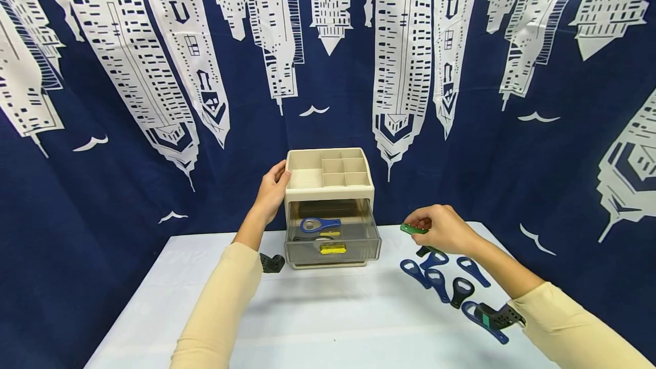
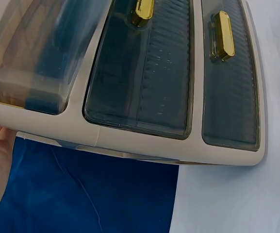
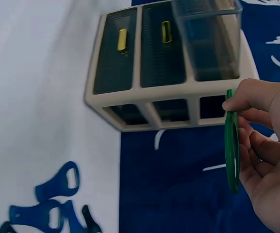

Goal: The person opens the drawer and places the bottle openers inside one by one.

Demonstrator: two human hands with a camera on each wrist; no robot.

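A beige drawer organizer (image 1: pixel 329 193) stands on the white table, its top drawer (image 1: pixel 333 250) pulled out. Inside this clear drawer lie a blue bottle opener (image 1: pixel 328 223), a small yellow piece and a dark item. My left hand (image 1: pixel 271 189) rests against the organizer's upper left side, thumb at the top rim. To the right of the drawer, my right hand (image 1: pixel 443 228) pinches a green bottle opener (image 3: pixel 231 150) between thumb and fingers, raised above the table. In the right wrist view it hangs edge-on.
Several blue bottle openers (image 1: pixel 437 285) and a black one (image 1: pixel 462 290) lie spread below my right hand. Another blue one (image 1: pixel 497 332) is partly under the black wrist mount. Two lower drawers (image 2: pixel 142 73) are closed. A navy skyline cloth (image 1: pixel 241 130) hangs behind.
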